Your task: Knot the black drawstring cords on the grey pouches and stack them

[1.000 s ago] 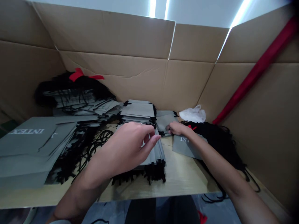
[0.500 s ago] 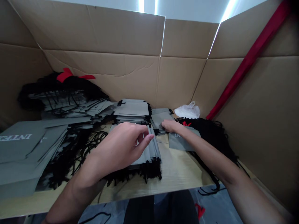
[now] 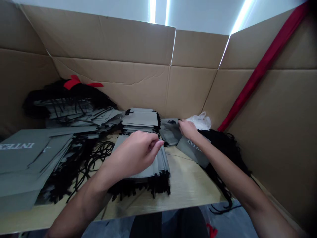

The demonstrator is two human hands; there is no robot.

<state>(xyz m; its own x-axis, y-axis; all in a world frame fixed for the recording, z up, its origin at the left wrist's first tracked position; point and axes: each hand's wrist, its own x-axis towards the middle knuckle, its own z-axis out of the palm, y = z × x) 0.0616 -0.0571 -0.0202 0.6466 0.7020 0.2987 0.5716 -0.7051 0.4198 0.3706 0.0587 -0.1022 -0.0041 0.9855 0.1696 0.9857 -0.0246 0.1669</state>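
My left hand hovers over the near stack of grey pieces with black knotted cord ends, its thumb and fingers pinched; anything between them is too small to make out. Farther right, my right hand is closed at the top edge of a small grey pile, where something dark is blurred beside the fingertips. A grey printed bag lies tilted under my right wrist. Behind the near stack stands another stack of grey pieces.
Large grey printed bags lie at the left, with loose black cords beside them. A black cord heap with a red ribbon is behind. White plastic and black cords lie right. Cardboard walls surround the table.
My right hand has moved up and slightly right along the small grey pile. The printed bag under my right wrist has turned. My left hand has stayed nearly in place. The view has tilted slightly.
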